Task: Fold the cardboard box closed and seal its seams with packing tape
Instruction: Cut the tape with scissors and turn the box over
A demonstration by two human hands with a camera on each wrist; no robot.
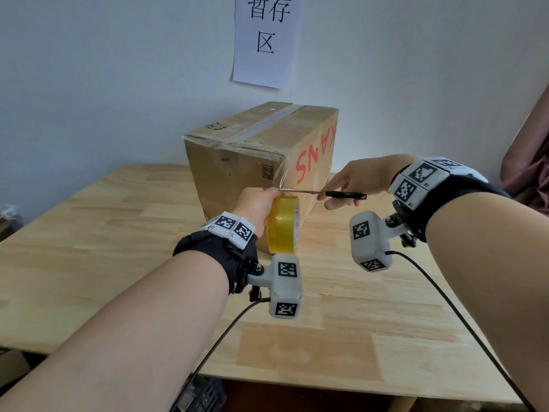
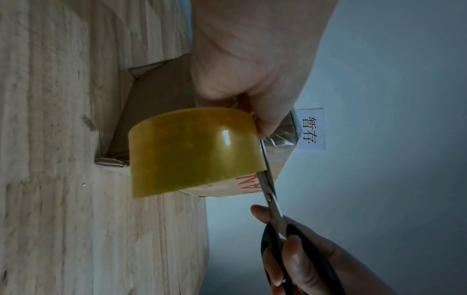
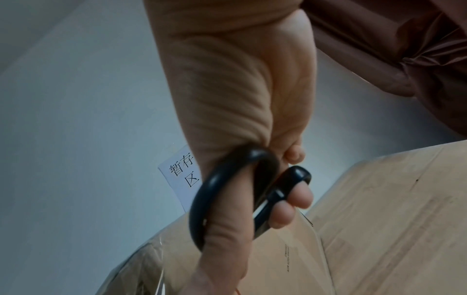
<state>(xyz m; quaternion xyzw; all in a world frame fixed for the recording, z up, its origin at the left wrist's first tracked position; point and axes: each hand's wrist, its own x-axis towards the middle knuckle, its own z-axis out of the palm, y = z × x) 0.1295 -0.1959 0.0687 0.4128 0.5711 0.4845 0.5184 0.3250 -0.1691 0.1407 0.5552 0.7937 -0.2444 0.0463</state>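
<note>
A closed cardboard box (image 1: 252, 162) with red lettering stands on the wooden table (image 1: 118, 227), tape running along its top seam. My left hand (image 1: 255, 203) grips a yellowish roll of packing tape (image 1: 282, 224) in front of the box's near corner. A clear strip of tape (image 1: 279, 179) runs from the roll up to the box edge. My right hand (image 1: 356, 185) holds black-handled scissors (image 1: 341, 194), thumb and fingers through the loops (image 3: 227, 191). The blades (image 2: 267, 179) lie across the strip just above the roll (image 2: 192, 151), and look closed.
A white paper sign (image 1: 267, 40) with black characters hangs on the wall behind the box. A dark reddish curtain (image 1: 528, 162) hangs at the right edge. Camera cables (image 1: 445, 307) trail over the table's near part. Crates show under the table's front edge.
</note>
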